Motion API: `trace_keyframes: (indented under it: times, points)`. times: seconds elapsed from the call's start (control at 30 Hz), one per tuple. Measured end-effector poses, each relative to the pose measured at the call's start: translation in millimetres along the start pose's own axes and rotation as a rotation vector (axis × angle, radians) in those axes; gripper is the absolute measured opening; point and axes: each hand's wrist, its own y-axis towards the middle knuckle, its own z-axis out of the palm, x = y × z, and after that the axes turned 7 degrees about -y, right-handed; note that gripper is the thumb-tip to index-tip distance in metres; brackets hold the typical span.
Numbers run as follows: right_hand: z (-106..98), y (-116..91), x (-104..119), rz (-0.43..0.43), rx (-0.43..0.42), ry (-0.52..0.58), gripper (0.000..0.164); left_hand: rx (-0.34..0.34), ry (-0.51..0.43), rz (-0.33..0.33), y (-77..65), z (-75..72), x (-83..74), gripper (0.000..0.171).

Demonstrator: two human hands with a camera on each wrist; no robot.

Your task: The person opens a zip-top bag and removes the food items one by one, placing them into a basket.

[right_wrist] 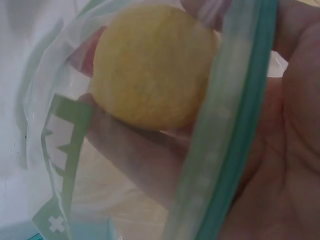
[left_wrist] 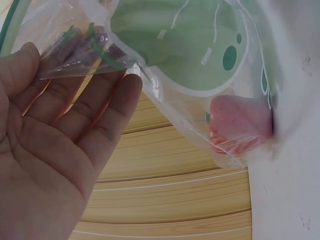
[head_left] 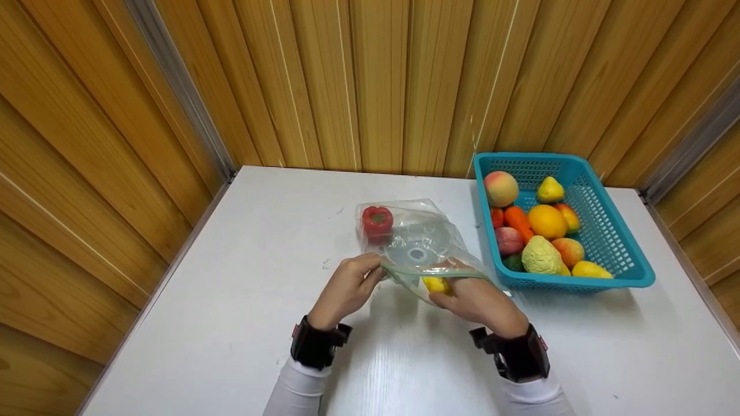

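A clear zip bag (head_left: 428, 231) with a green-edged mouth lies on the table. Inside its far left corner sits a red bell pepper (head_left: 377, 222), which shows pinkish through the plastic (left_wrist: 240, 122) in the left wrist view. My left hand (head_left: 352, 283) pinches the left side of the bag's mouth between thumb and fingers. Reaching into the mouth, my right hand (head_left: 477, 297) grips a rounded yellow fruit (right_wrist: 152, 67), its fingers curled around it behind the plastic. From above, the yellow fruit (head_left: 436, 284) is partly hidden by the hand and bag.
At the right stands a teal basket (head_left: 621, 231) with several fruits and vegetables, among them a peach (head_left: 501, 188), an orange (head_left: 547, 222) and a carrot (head_left: 518, 224). The white table (head_left: 266, 242) meets wood-patterned walls (head_left: 376, 86) at the back and left.
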Motion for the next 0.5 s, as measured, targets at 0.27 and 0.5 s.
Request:
trace_keyframes:
  times: [0.27,0.5]
  points:
    - [-8.4,-3.6,2.8,0.075,0.064,-0.016,0.065,-0.001,0.015,0.020,-0.3,-0.2,0.7,0.012]
    - [-15.7,-7.8,5.5,0.047,0.093,-0.023,0.060,0.000,0.015,0.012,-0.2,0.5,0.1,0.013]
